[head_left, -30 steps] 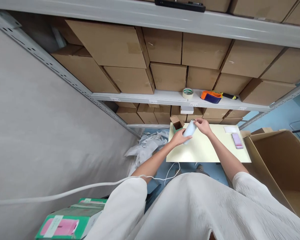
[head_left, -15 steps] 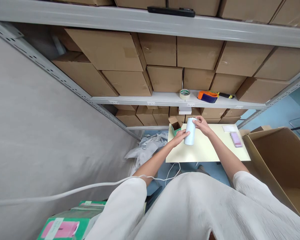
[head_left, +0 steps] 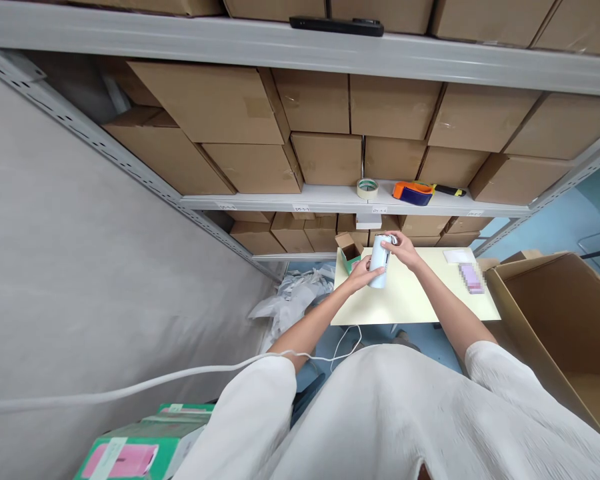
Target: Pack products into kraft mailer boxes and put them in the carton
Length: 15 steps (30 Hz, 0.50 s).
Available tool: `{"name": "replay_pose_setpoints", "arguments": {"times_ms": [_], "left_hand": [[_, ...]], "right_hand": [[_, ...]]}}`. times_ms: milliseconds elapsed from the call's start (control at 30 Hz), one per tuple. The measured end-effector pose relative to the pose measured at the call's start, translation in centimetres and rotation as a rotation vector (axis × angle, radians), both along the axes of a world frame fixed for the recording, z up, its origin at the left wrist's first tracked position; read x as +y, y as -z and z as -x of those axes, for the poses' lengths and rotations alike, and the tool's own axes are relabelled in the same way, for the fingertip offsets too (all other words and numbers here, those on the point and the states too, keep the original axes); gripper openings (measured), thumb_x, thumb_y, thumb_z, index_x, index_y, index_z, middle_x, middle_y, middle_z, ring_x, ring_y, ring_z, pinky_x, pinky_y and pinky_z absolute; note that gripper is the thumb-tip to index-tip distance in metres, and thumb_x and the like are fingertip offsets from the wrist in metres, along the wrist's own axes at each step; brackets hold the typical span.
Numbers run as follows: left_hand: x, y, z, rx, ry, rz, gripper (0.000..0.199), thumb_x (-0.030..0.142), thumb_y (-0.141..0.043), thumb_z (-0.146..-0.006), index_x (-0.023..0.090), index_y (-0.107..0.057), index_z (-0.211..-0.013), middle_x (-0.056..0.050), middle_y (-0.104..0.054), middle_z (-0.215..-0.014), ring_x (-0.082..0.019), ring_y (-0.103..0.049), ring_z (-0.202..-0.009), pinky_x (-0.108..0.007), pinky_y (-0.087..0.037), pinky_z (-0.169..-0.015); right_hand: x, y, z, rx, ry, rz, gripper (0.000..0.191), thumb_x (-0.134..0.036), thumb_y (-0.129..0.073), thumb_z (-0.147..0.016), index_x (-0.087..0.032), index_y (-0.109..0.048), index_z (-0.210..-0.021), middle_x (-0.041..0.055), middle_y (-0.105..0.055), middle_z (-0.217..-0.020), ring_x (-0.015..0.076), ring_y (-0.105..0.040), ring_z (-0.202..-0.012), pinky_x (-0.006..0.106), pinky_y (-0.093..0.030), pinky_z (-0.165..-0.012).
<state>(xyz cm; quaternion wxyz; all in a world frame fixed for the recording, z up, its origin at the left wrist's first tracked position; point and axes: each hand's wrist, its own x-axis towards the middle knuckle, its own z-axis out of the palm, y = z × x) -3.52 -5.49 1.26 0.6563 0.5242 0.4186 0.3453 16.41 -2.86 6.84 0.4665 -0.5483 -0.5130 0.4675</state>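
Observation:
Both hands hold a light blue, bottle-like cylinder (head_left: 379,260) above the cream table (head_left: 410,303). My left hand (head_left: 363,275) wraps its lower left side, thumb across the front. At the top right, my right hand (head_left: 401,249) grips the upper end, where a small pale loop shows. A dark mark is visible on the cylinder's right side; its exact kind is unclear. Just left of it stands a small green and brown carton (head_left: 349,252) with its flaps up.
A shelf rack full of brown boxes (head_left: 325,159) rises ahead. On its middle shelf lie a tape roll (head_left: 367,189), an orange and blue tape dispenser (head_left: 413,193) and a box cutter (head_left: 449,190). A large open carton (head_left: 555,320) stands right. A white cable (head_left: 180,372) crosses my left arm.
The cylinder has been turned in my hands, so a dark mark and the loop at the top now show. My left hand has shifted slightly right along it.

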Motion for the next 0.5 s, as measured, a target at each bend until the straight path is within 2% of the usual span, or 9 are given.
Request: {"name": "replay_pose_setpoints", "arguments": {"times_ms": [100,267,433,500], "left_hand": [[-0.03,-0.08,-0.03,0.089,-0.043,-0.018,0.075,0.05,-0.099,-0.069,0.017,-0.07,-0.129,-0.014,-0.077,-0.126,-0.034,-0.072,-0.119,-0.044,-0.057,-0.102],[0.22,-0.14,0.11,0.007,0.007,0.012,0.064,0.053,-0.096,-0.073,0.018,-0.075,-0.123,-0.012,-0.079,-0.123,-0.033,-0.073,-0.12,-0.043,-0.057,-0.104],[0.29,-0.38,0.02,-0.004,-0.012,0.019,0.064,0.049,-0.099,-0.069,0.017,-0.075,-0.12,-0.013,-0.08,-0.121,-0.033,-0.074,-0.118,-0.042,-0.057,-0.103],[0.27,-0.48,0.07,-0.017,0.003,0.035,0.064,0.051,-0.099,-0.07,0.017,-0.076,-0.12,-0.013,-0.08,-0.12,-0.033,-0.074,-0.118,-0.041,-0.058,-0.102]], "right_hand": [[-0.07,0.24,0.21,-0.037,0.075,-0.002,0.072,-0.068,-0.092,-0.065,-0.025,-0.069,-0.118,0.0074,-0.073,-0.114,0.0238,-0.066,-0.094,0.042,-0.059,-0.088],[-0.08,0.53,0.17,0.086,-0.049,0.009,0.075,-0.068,-0.09,-0.068,-0.027,-0.068,-0.127,0.0075,-0.074,-0.118,0.0268,-0.068,-0.106,0.043,-0.059,-0.093],[-0.03,0.58,0.09,0.059,0.022,0.001,0.071,-0.066,-0.093,-0.067,-0.027,-0.069,-0.122,0.0072,-0.075,-0.112,0.026,-0.067,-0.104,0.042,-0.058,-0.093],[0.0,0.52,0.04,0.089,-0.016,0.024,0.072,-0.066,-0.092,-0.068,-0.028,-0.068,-0.125,0.0072,-0.076,-0.115,0.0265,-0.068,-0.106,0.043,-0.058,-0.093]]}}
